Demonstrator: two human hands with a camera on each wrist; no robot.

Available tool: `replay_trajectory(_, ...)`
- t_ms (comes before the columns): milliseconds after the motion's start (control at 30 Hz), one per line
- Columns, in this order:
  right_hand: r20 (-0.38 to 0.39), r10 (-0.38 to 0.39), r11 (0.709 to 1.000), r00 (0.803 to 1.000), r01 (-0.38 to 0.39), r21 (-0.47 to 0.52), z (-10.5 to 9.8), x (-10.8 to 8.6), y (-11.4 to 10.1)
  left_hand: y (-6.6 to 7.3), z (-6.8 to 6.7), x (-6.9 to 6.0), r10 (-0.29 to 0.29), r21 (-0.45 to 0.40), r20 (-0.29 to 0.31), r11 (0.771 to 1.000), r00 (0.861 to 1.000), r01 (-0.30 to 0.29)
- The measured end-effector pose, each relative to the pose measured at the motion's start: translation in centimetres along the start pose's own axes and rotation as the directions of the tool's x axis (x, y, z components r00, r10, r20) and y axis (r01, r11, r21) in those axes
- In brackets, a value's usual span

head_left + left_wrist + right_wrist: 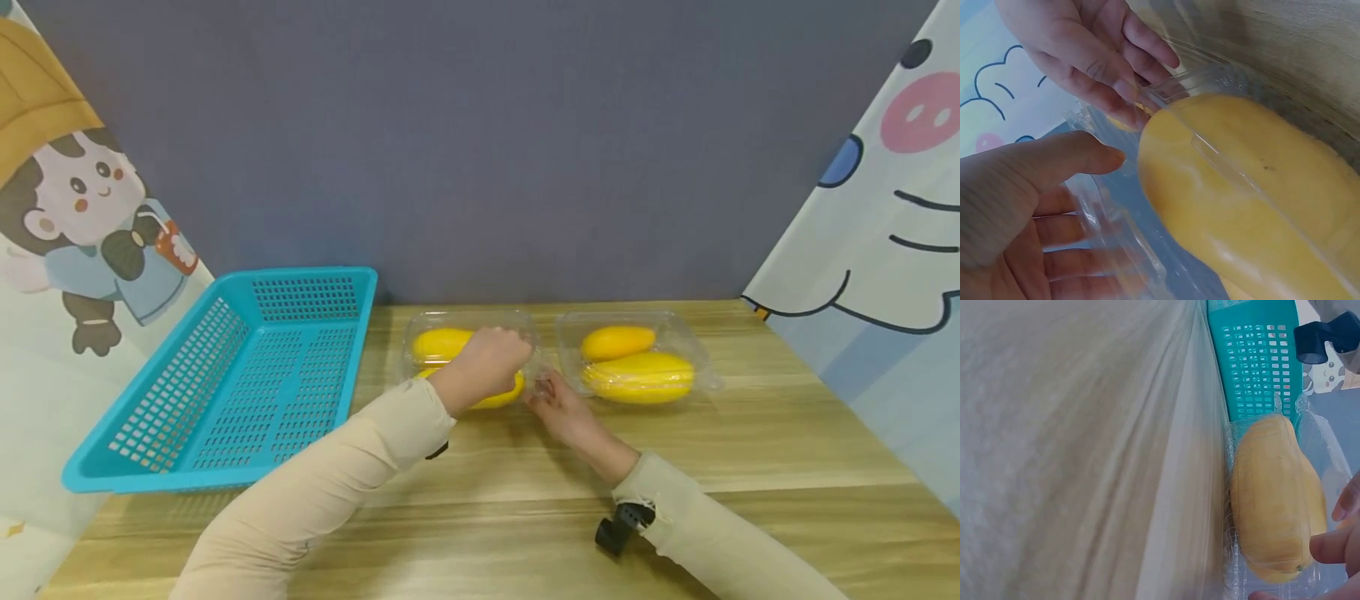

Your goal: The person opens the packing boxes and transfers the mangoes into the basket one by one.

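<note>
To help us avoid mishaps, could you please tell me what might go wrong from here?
The right hand might nudge the other clear box, which lies close beside it. The handled box could tip if the fingers push its edge unevenly, shifting the yellow fruit inside.

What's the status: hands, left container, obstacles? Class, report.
Left hand and right hand both at left clear container. Two yellow fruits inside. Teal basket alongside, apparently not obstructing.

Both sleeved arms (pixel 337 467) reach forward to the right of the turquoise basket (pixel 97 477), where the left hand (pixel 486 363) lies nearer to it, its thumb (pixel 1075 159) extended, and the right hand (pixel 567 414) farther, its fingers (pixel 1150 42) slightly bent.
</note>
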State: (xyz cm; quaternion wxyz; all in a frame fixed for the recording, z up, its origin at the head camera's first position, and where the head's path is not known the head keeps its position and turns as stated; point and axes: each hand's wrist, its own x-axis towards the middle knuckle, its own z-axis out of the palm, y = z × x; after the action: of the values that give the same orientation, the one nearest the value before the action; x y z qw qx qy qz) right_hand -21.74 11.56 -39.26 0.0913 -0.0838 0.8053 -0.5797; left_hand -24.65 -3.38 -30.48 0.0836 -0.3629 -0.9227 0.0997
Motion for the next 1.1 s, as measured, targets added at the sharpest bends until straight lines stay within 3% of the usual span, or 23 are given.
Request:
replay_trajectory(133, -0.003, -0.014, 1.000, 1.000, 0.014, 0.026, 0.1, -0.2, -0.2, 0.2, -0.1, -0.6, -0.006, 0.014, -0.023, 1.000, 1.000, 0.006)
replay_trajectory(433, -0.036, -0.009, 1.000, 0.999, 0.010, 0.018, 0.1, -0.2, -0.3, 0.3, -0.8, -1.7, -0.019, 0.029, -0.008, 0.999, 1.000, 0.019)
replay_trajectory(867, -0.020, 0.022, 1.000, 1.000, -0.022, 0.000, 0.1, -0.5, -0.5, -0.1, -0.8, -2.2, -0.051, 0.052, 0.070, 0.998, 0.996, 0.048)
replay_trajectory(1100, 0.009, 0.029, 1.000, 1.000, -0.029, 0.005, 0.0, -0.3, -0.4, -0.5, -1.6, -2.3, -0.071, 0.025, 0.025, 0.997, 0.997, 0.071)
